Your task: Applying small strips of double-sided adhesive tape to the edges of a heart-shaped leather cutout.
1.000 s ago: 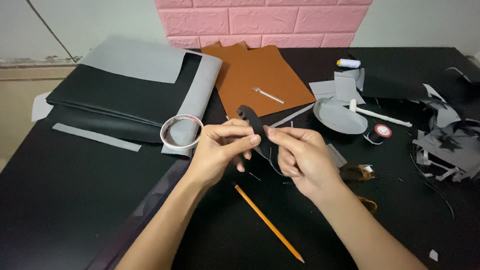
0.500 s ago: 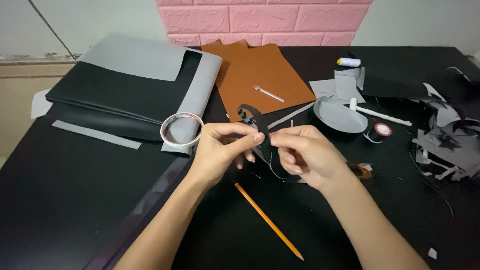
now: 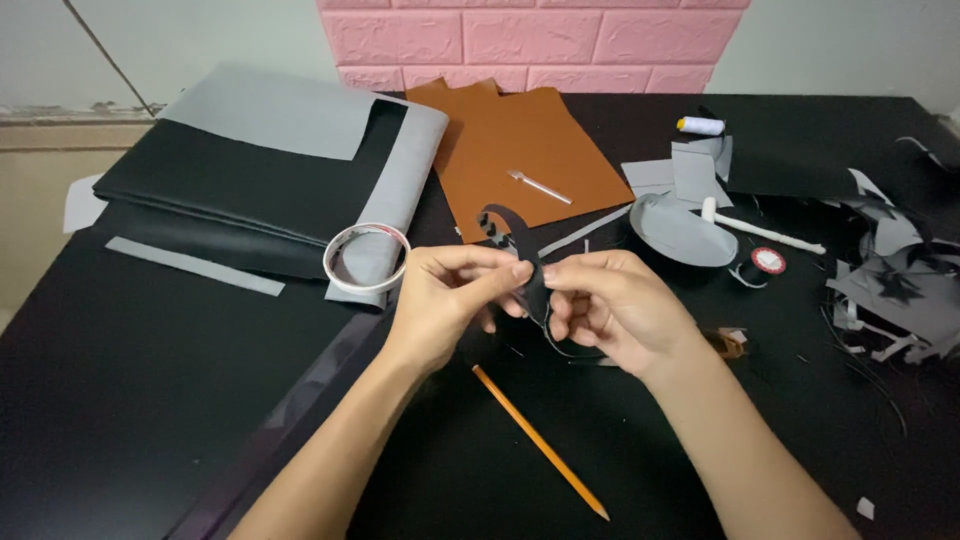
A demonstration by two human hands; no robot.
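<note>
- Black cutout (image 3: 520, 250): thin curved strip w/ scalloped top edge, looks like faux leather; prob. light, soft, bends easily, could crease or tear at the narrow parts.
- Best hold: flat pinch on the wider mid section, not the notched tip.
- Left hand (image 3: 445, 300): thumb + fingers pinched on the strip's lower part.
- Right hand (image 3: 610, 305): fingers closed on the same strip from the other side; both hands touching, close together.
- Strip sits between the hands, held above the surface (image 3: 150, 400); upper end sticks up past the fingertips, a thin black thread trails below.
- Pencil (image 3: 540, 445) lies just under the hands; tape roll (image 3: 367, 258) near left hand; brown sheet (image 3: 520, 150) behind; grey scraps (image 3: 900, 290) well apart to the right.
</note>
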